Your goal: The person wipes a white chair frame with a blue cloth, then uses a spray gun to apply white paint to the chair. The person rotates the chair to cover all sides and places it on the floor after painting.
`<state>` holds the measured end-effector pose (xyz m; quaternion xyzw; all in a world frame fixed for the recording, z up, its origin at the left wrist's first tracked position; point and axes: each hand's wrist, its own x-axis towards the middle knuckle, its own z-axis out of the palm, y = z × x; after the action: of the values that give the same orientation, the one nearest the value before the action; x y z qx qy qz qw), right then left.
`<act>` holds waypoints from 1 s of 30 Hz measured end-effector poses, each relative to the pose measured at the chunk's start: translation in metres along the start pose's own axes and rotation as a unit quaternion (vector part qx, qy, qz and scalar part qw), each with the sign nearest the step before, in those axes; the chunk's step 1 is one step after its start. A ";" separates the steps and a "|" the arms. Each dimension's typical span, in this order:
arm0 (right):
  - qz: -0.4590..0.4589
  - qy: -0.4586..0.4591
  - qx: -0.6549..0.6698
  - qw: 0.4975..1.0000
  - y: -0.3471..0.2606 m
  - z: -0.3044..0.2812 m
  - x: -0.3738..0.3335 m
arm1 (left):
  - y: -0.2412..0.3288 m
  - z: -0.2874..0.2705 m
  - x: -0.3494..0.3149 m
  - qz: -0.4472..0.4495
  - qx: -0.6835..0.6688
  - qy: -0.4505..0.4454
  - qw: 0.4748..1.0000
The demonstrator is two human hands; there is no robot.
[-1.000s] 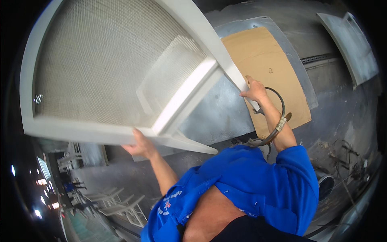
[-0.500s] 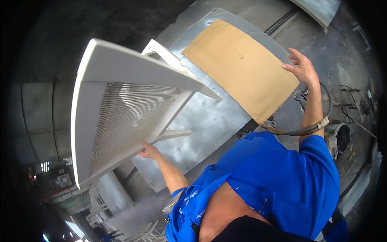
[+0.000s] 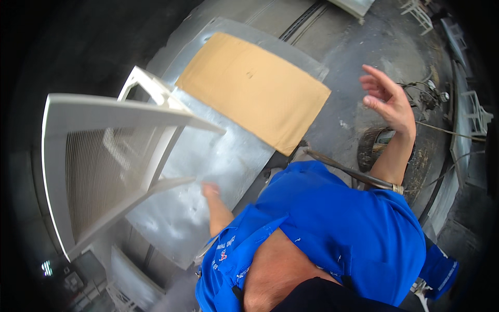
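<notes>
A white-painted piece of furniture, like a chair with legs and a finely ribbed panel, stands tilted at the left of a metal tabletop. My left hand is beside its nearest leg, apart from it by a small gap. Motion smears the fingers of that hand. Over the floor at the right, my right hand is raised with its fingers apart and nothing in it. A dark hose runs across by my right forearm. On the tabletop lies a flat brown cardboard sheet.
Behind my right forearm a round, crusted bucket stands on the floor. Tangled hoses and metal fittings lie beyond it. White frames stand at the far right. A grated channel crosses the floor at the back.
My left hand has let go of the white furniture's edge and drawn away from it. My view has swung, so the table, cardboard and furniture sit further left. My right hand stays raised.
</notes>
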<state>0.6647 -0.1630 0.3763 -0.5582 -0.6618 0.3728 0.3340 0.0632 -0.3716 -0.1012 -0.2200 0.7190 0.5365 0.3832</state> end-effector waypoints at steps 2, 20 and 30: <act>0.000 0.001 -0.016 1.000 -0.004 -0.020 -0.011 | -0.086 0.036 -0.013 -0.224 0.182 -0.099 0.952; 0.059 0.038 -0.194 0.978 -0.003 -0.195 -0.030 | -0.287 0.248 -0.084 -0.187 0.270 -0.303 0.895; 0.060 -0.048 -0.179 0.981 0.029 -0.213 0.007 | -0.290 0.257 -0.099 -0.249 0.141 -0.335 0.898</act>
<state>0.8603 -0.1273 0.4578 -0.6290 -0.6985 0.2940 0.1733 0.4154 -0.2340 -0.2322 -0.1433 0.5379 0.3587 0.7493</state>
